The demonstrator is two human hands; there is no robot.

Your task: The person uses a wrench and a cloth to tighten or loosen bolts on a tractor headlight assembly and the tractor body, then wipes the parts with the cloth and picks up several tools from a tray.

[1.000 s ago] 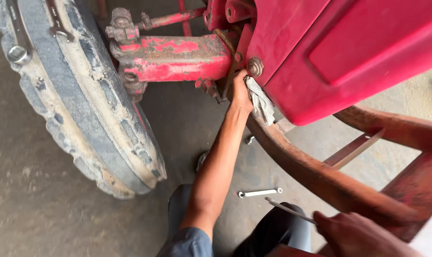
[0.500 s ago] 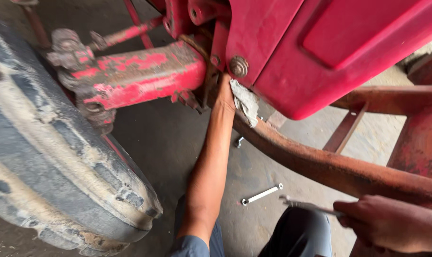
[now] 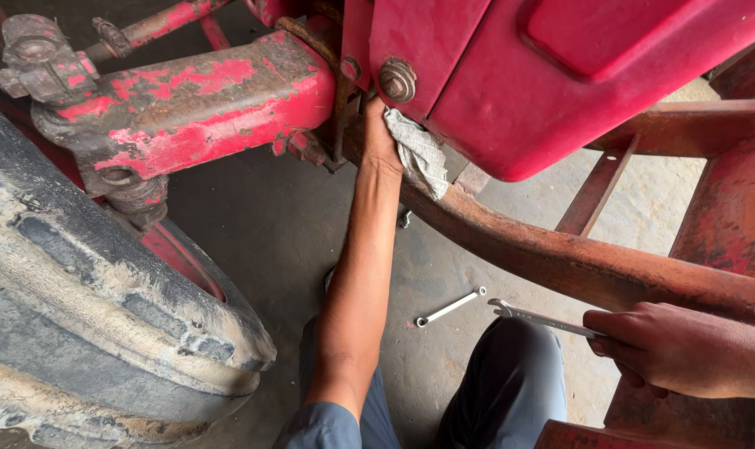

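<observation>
While my left hand (image 3: pixel 380 137) pinched the rag (image 3: pixel 417 151) under the red panel (image 3: pixel 560 83) by the bolt (image 3: pixel 397 80), my right hand (image 3: pixel 668 347) gripped a wrench (image 3: pixel 537 317); I judged short, firm wipes best there.

To my left stands a big muddy tyre (image 3: pixel 103 316), and above it a chipped red axle beam (image 3: pixel 194 104). A rusty curved bar (image 3: pixel 577 262) crosses the concrete floor (image 3: pixel 269 224), where a spare spanner (image 3: pixel 451 307) lies beside my grey trouser knee (image 3: pixel 510 391).
</observation>
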